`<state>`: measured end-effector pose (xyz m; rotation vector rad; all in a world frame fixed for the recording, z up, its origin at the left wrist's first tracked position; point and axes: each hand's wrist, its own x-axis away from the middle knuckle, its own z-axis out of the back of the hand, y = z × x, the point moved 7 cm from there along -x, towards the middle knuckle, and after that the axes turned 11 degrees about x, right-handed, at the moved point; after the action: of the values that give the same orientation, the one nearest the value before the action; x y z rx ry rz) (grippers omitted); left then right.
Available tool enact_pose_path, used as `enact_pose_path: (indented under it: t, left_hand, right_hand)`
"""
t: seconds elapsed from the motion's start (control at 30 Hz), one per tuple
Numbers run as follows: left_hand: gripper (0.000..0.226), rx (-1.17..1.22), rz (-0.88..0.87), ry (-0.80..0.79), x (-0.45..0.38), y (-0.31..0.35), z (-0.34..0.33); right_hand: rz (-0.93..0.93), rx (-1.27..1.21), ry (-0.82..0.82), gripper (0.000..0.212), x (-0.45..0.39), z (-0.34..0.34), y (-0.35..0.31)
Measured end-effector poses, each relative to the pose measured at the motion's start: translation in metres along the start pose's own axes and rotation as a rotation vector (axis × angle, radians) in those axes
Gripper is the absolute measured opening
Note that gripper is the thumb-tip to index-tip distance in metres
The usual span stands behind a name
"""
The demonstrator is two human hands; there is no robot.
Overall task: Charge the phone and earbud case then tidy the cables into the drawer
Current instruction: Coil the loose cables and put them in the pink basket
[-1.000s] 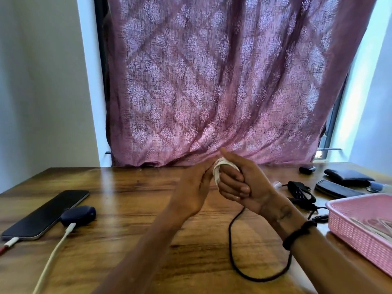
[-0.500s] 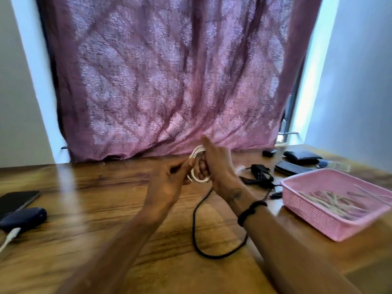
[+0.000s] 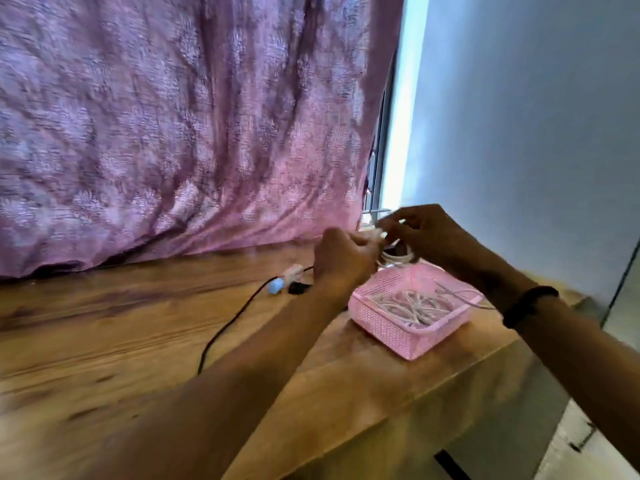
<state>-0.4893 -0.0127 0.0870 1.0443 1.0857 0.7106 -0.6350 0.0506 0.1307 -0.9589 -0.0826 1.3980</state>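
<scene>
My left hand [image 3: 341,259] and my right hand [image 3: 427,233] together hold a coiled white cable [image 3: 398,258] just above the far edge of a pink mesh basket [image 3: 388,332]. The basket stands near the right end of the wooden table [image 3: 138,341] and has several white cables [image 3: 412,303] lying in it. A black cable [image 3: 228,323] trails across the table towards my left arm. The phone and the earbud case are out of view.
A small blue and white item [image 3: 282,282] and a black plug [image 3: 298,288] lie on the table left of my left hand. A pink curtain [image 3: 180,126] hangs behind the table. The table's right edge drops off beside the basket.
My view has swung right, so the phone and earbud case have left the frame. Both hands have carried the coiled white cable to the right, over the pink basket.
</scene>
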Motion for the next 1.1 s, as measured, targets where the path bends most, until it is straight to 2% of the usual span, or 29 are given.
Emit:
enact_pose_path:
  t: [0.1, 0.2, 0.37, 0.47, 0.57, 0.63, 0.77, 0.83, 0.9, 0.97, 1.03, 1.1]
  left_hand:
    - [0.041, -0.354, -0.02, -0.106, 0.012, -0.018, -0.025]
    - [0.048, -0.684, -0.143, -0.069, 0.022, -0.022, -0.025]
    - [0.045, -0.845, -0.172, -0.047, 0.023, -0.011, -0.016]
    - [0.035, -0.925, -0.119, -0.065, 0.018, -0.005, -0.019]
    - [0.04, -0.943, -0.08, -0.119, 0.015, -0.006, -0.025]
    - [0.042, -0.949, -0.116, -0.117, 0.015, -0.006, -0.026]
    - [0.041, -0.921, -0.201, -0.096, 0.015, -0.006, -0.022]
    - [0.039, -0.892, -0.229, -0.085, 0.015, -0.004, -0.017]
    - [0.036, -0.867, -0.256, -0.077, 0.018, 0.0, -0.016]
    - [0.031, -0.82, -0.314, -0.085, 0.022, 0.005, -0.017]
    - [0.026, -0.715, -0.402, -0.156, 0.028, 0.012, -0.025]
    - [0.026, -0.597, -0.462, -0.309, 0.039, 0.02, -0.041]
  right_hand:
    - [-0.107, 0.098, -0.308, 0.017, 0.01, -0.011, 0.042]
    - [-0.149, 0.208, -0.468, 0.019, 0.014, -0.035, 0.064]
    - [0.182, 0.426, -0.47, 0.007, 0.009, -0.06, 0.056]
    - [0.374, 0.675, -0.449, 0.022, 0.01, -0.07, 0.048]
    - [0.43, 0.718, -0.42, 0.029, 0.013, -0.06, 0.024]
    - [0.391, 0.676, -0.323, 0.03, 0.017, -0.035, 0.007]
    - [0.174, 0.621, -0.034, 0.058, 0.041, 0.042, 0.002]
    - [0.03, 0.685, -0.089, 0.067, 0.063, 0.072, 0.014]
    - [-0.134, 0.711, -0.292, 0.078, 0.095, 0.087, 0.033]
    - [-0.256, 0.696, -0.46, 0.103, 0.128, 0.087, 0.052]
    - [-0.287, 0.695, -0.431, 0.112, 0.141, 0.086, 0.073]
    - [-0.286, 0.55, -0.31, 0.089, 0.141, 0.082, 0.083]
